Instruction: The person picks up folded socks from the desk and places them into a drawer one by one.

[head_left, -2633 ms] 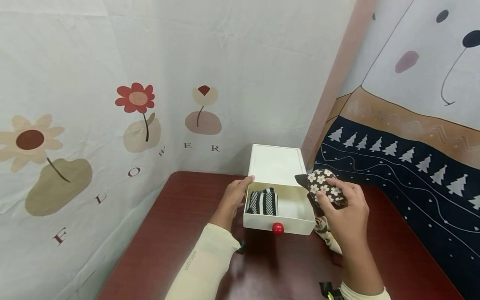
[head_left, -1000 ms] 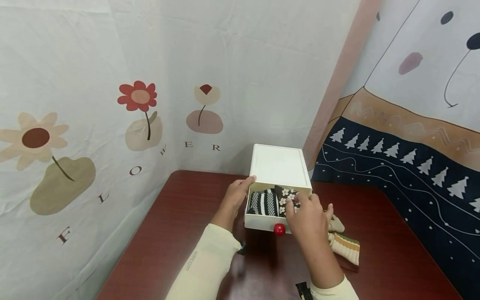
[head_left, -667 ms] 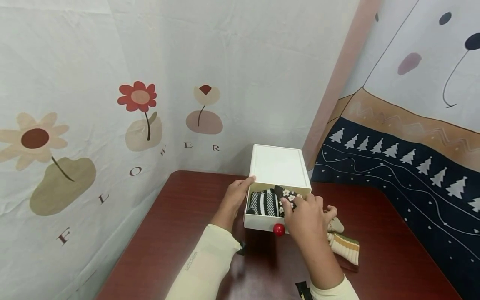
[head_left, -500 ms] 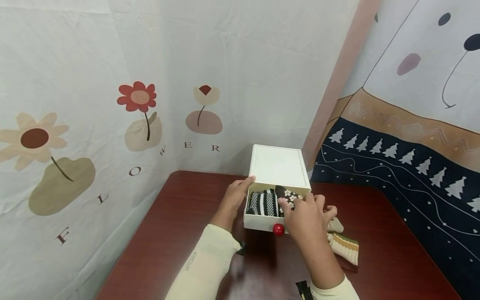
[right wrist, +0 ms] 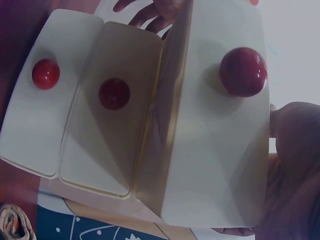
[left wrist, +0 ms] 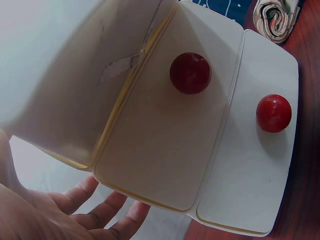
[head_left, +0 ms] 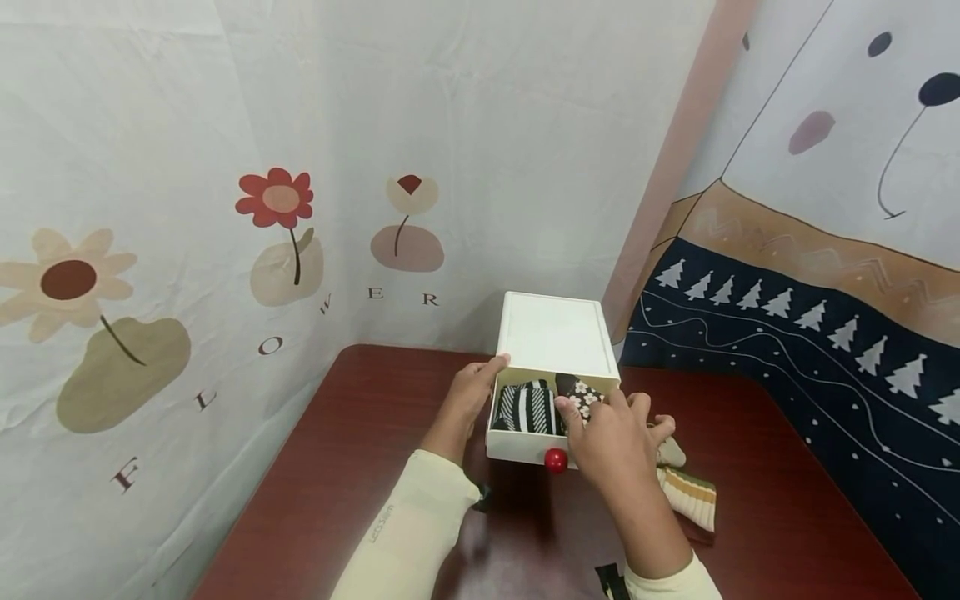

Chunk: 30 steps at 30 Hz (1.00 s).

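Observation:
A white drawer cabinet (head_left: pixel 558 333) has its top drawer (head_left: pixel 517 447) pulled out. Inside, a folded black-and-white striped sock (head_left: pixel 527 407) lies at the left, and a dark floral sock (head_left: pixel 581 396) lies to its right. My right hand (head_left: pixel 617 437) reaches over the drawer's right front, thumb and fingers curled on the floral sock, partly hiding it. My left hand (head_left: pixel 471 392) steadies the cabinet's left side, thumb at the upper edge. In the left wrist view its fingers (left wrist: pixel 107 207) rest loosely along that side.
Red knobs (head_left: pixel 556 460) stick out from the drawer fronts; the two lower drawers (left wrist: pixel 150 135) are closed. A cream ribbed sock (head_left: pixel 688 500) with mustard and green bands and a beige bundle (head_left: pixel 670 452) lie right of the cabinet on the dark red table (head_left: pixel 315 483).
My right hand has brought the floral sock from above the drawer's right side down into it beside the striped sock. Lately the floral sock has shifted slightly right. My left hand stays put.

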{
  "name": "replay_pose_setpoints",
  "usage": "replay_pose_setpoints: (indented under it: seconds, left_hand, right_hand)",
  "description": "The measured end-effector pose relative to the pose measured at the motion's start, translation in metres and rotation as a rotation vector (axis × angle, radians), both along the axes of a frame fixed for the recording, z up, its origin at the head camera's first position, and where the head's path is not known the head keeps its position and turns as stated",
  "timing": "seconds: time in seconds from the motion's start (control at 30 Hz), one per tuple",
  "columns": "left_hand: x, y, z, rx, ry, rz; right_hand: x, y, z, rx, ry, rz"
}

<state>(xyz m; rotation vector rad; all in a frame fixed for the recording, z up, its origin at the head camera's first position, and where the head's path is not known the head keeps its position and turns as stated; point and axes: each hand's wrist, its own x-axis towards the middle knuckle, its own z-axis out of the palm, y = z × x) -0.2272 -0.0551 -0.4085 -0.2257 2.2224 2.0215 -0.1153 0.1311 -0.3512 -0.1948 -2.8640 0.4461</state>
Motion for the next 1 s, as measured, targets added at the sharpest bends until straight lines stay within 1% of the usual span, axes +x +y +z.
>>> replay_pose_setpoints:
  seconds: [0.07,0.1,0.17,0.23,0.37,0.43,0.47,0.53,0.63,0.7,0.77,0.87,1.0]
  left_hand:
    - [0.0,0.0,0.0,0.0,0.001,0.003]
    - [0.0,0.0,-0.001,-0.002,0.0,0.004]
    - [-0.001,0.0,-0.001,-0.002,-0.002,0.005]
    - [-0.001,0.0,-0.002,-0.005,0.001,0.005]
    - [-0.001,0.0,-0.002,-0.013,0.005,0.004]
    - [-0.001,-0.001,-0.001,-0.008,0.001,0.001]
    - [-0.001,-0.001,-0.001,-0.007,0.001,0.001]
    - [-0.002,0.0,-0.001,-0.006,0.003,0.0]
    - [-0.002,0.0,-0.001,-0.004,0.007,0.0]
    - [-0.003,0.0,-0.001,-0.003,0.01,0.003]
    - [-0.002,0.0,-0.001,0.002,0.01,0.005]
    - [-0.002,0.0,-0.002,0.001,0.018,0.01]
    - [-0.001,0.001,-0.003,-0.004,0.024,0.015]
  right_hand:
    - [0.003,-0.001,-0.001,-0.008,0.023,0.001]
    - [0.005,-0.002,-0.003,-0.015,0.05,0.003]
    - [0.009,-0.005,-0.006,-0.033,0.14,0.011]
    - [0.013,-0.008,-0.011,-0.054,0.278,0.028]
    - [0.022,-0.018,-0.027,-0.104,0.629,0.07]
    - [0.027,-0.023,-0.036,-0.143,0.783,0.091]
    - [0.03,-0.027,-0.041,-0.166,0.838,0.093]
    - [0.036,-0.032,-0.049,-0.222,0.902,0.09]
    - [0.044,-0.038,-0.058,-0.296,0.927,0.056]
    - [0.048,-0.041,-0.063,-0.324,0.908,0.026]
    - [0.05,-0.042,-0.069,-0.325,0.891,0.001]
    - [0.051,-0.044,-0.076,-0.313,0.841,-0.028]
    - [0.053,-0.045,-0.085,-0.314,0.734,-0.079]
